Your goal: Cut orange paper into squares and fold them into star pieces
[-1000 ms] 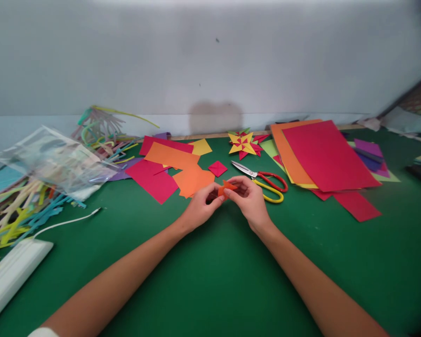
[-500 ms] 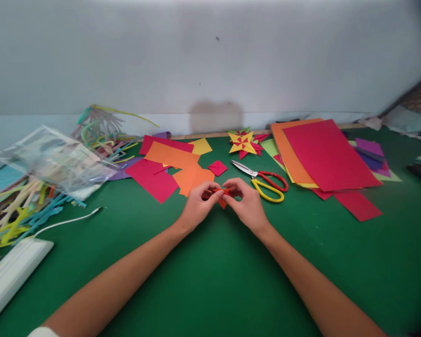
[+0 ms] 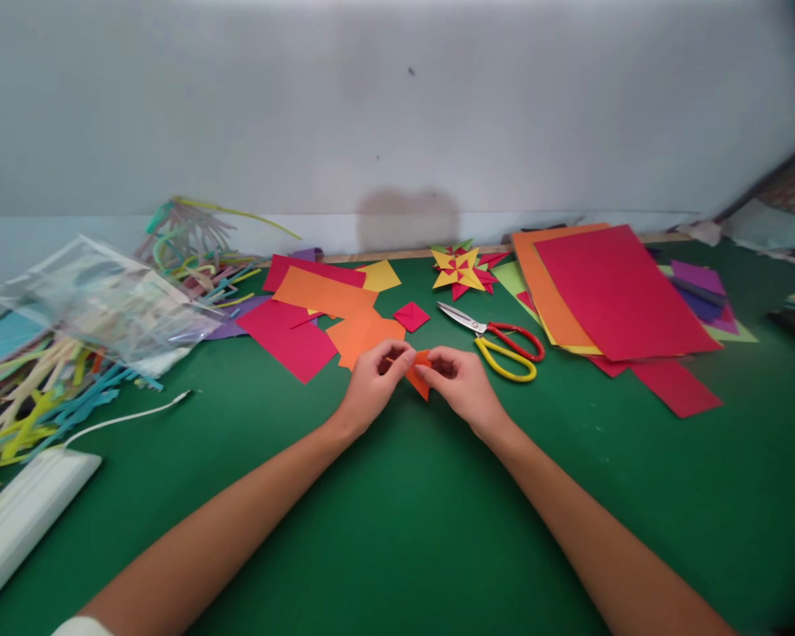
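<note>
A small folded orange paper [image 3: 421, 376] is pinched between both hands above the green table [image 3: 397, 530]. My left hand [image 3: 376, 378] grips its left side with thumb and fingers, and my right hand [image 3: 462, 380] closes on its right side. One pointed corner hangs down between the fingertips; the rest is partly hidden. Just beyond the hands lies a small folded red square [image 3: 412, 317]. Scissors [image 3: 496, 337] with one red and one yellow handle lie slightly open to the right of it. Behind them sit folded paper stars [image 3: 458, 268] in yellow, red and green.
Loose orange [image 3: 324, 292] and red sheets [image 3: 291, 340] lie left of centre. Large red sheets [image 3: 619, 287] are stacked at the right. A plastic bag [image 3: 106, 287], coloured strips [image 3: 26, 397] and a white power strip [image 3: 33, 495] with a cable occupy the left.
The orange paper has turned and shows a larger face, with its point slightly lower. The fingers of both hands have shifted a little around it.
</note>
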Action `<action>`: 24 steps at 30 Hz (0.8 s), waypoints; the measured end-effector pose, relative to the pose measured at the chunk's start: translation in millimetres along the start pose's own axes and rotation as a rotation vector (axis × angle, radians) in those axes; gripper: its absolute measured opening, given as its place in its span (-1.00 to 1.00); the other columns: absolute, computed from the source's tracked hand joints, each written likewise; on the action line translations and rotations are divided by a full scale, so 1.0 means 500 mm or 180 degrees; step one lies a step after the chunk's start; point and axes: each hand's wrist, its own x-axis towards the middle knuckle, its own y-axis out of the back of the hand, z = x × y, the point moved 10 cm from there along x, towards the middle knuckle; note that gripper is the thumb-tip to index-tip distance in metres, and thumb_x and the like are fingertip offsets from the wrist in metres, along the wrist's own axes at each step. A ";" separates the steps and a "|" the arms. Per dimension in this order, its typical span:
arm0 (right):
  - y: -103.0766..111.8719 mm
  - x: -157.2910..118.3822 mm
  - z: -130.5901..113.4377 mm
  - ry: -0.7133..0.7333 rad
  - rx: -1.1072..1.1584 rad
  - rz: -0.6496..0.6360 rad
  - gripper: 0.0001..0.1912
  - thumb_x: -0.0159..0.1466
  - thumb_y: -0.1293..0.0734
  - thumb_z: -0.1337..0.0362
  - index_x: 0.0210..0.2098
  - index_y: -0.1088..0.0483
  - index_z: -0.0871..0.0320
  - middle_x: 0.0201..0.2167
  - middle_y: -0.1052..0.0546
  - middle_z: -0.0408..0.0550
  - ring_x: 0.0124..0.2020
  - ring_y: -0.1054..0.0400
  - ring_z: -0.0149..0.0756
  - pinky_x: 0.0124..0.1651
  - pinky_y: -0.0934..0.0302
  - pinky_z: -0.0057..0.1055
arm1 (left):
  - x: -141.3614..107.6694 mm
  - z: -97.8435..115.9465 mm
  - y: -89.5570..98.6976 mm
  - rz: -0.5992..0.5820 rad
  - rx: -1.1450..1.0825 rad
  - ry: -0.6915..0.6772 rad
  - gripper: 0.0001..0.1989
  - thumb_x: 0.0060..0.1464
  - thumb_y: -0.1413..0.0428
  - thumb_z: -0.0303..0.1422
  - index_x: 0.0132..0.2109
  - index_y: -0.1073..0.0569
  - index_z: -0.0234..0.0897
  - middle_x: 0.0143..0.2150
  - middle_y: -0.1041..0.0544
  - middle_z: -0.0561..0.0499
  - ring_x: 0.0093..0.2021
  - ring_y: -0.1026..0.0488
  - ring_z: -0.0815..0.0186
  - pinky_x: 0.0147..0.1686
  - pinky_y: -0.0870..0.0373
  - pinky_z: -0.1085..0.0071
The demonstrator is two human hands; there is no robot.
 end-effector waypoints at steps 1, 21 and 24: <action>0.000 0.000 -0.002 0.0021 -0.0050 0.0010 -0.75 0.23 -0.45 0.07 -0.36 -0.50 0.13 -0.48 -0.51 -0.13 -0.46 -0.36 -0.29 -0.38 -0.23 -0.38 | 0.000 -0.001 -0.001 -0.0010 0.0022 0.0008 -0.75 0.25 -0.16 -0.16 -0.20 -0.51 -0.27 -0.29 -0.52 0.02 -0.31 -0.44 0.33 -0.29 -0.38 0.43; -0.003 0.001 -0.010 0.0043 -0.0109 -0.0156 -0.80 0.30 -0.40 0.11 -0.29 -0.52 0.12 -0.45 -0.54 -0.12 -0.42 -0.41 -0.28 -0.36 -0.28 -0.39 | 0.007 -0.018 -0.006 -0.0101 -0.0141 0.0150 -0.75 0.17 -0.24 -0.16 -0.19 -0.54 -0.28 -0.30 -0.56 0.01 -0.33 -0.46 0.31 -0.33 -0.39 0.41; -0.004 0.000 -0.008 -0.0010 -0.0080 -0.0175 -0.73 0.31 -0.38 0.05 -0.33 -0.52 0.12 -0.51 -0.51 -0.14 -0.48 -0.37 -0.30 -0.39 -0.26 -0.39 | 0.008 -0.021 -0.001 -0.0021 -0.0244 0.0130 -0.74 0.15 -0.25 -0.16 -0.22 -0.53 -0.28 -0.33 -0.54 0.03 -0.35 -0.44 0.33 -0.32 -0.38 0.42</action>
